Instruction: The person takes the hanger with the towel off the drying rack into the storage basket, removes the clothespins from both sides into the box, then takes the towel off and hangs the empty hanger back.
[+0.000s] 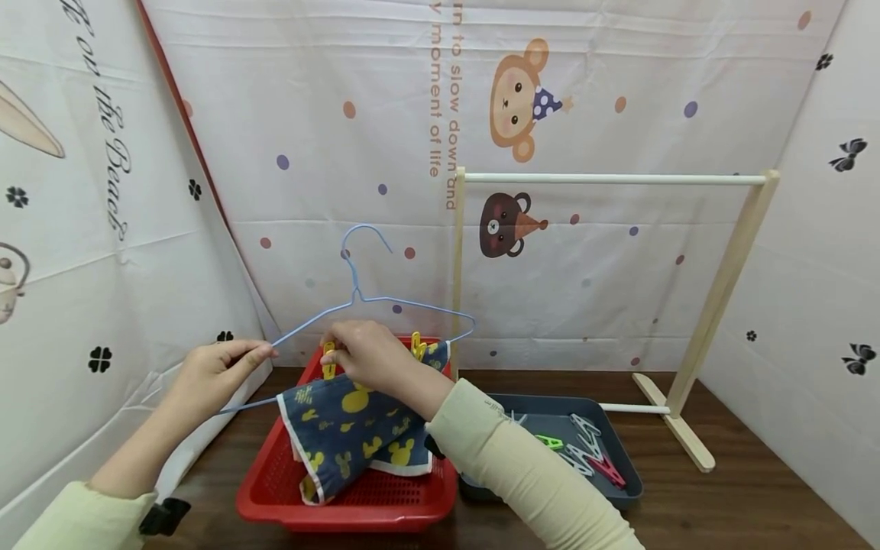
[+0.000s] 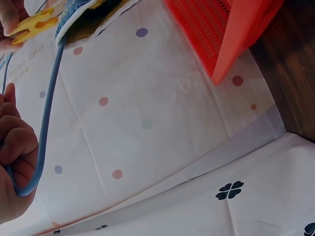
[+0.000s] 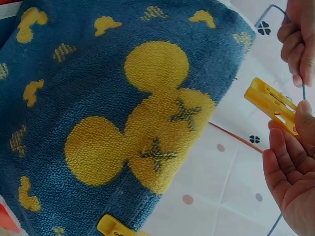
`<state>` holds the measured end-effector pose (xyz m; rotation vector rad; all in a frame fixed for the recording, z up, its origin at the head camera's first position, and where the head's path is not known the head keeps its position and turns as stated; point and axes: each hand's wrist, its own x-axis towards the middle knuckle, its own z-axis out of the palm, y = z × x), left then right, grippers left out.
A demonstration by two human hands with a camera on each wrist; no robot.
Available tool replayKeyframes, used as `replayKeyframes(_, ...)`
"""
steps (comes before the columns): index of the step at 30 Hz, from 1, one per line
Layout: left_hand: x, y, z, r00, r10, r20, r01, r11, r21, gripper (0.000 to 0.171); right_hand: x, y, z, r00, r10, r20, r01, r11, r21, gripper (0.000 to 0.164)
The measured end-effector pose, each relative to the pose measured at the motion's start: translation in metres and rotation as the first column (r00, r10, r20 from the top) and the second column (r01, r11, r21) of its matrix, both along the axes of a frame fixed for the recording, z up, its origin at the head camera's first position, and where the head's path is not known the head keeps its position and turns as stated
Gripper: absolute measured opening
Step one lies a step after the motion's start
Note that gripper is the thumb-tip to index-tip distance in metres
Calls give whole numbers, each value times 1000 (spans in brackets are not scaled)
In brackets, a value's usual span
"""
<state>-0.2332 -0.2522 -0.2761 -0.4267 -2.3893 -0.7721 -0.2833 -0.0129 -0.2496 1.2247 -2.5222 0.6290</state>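
Note:
My left hand (image 1: 218, 374) grips the left end of a blue wire hanger (image 1: 412, 302), held up with its hook on top. A navy towel (image 1: 344, 424) with yellow mouse-head patterns and white edging hangs folded over the hanger's lower bar. My right hand (image 1: 371, 353) pinches a yellow clothespin (image 1: 329, 361) near the towel's upper edge. In the right wrist view, this clothespin (image 3: 270, 103) shows beside the towel (image 3: 147, 98), apart from its edge. A second yellow clothespin (image 1: 417, 346) is on the towel's upper edge farther right.
Below the towel stands a red plastic basket (image 1: 344, 516). Right of it, a dark grey tray (image 1: 622, 451) holds several white clothespins plus green and pink ones. Behind the tray is a wooden rack with a white rail (image 1: 612, 179). Printed cloth walls (image 1: 330, 69) surround the brown table (image 1: 749, 504).

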Motion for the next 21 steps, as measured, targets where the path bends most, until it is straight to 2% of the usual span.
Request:
replayKeyframes(5,0,0,0,1000,-1,-14,0,1000,-11,21,2,5,0,1000,18,17,-18,999,-32,29)
replayKeyframes(11,1,1,1,1000,-3,11,3,1000,0,22,4,13,-1,999,14,48,-11,998,-66,29)
replayKeyframes(21,2,0,1,1000,7,22,-7,1000,1,20,7,27,-2,998,30,51,-22,990,-140,28)
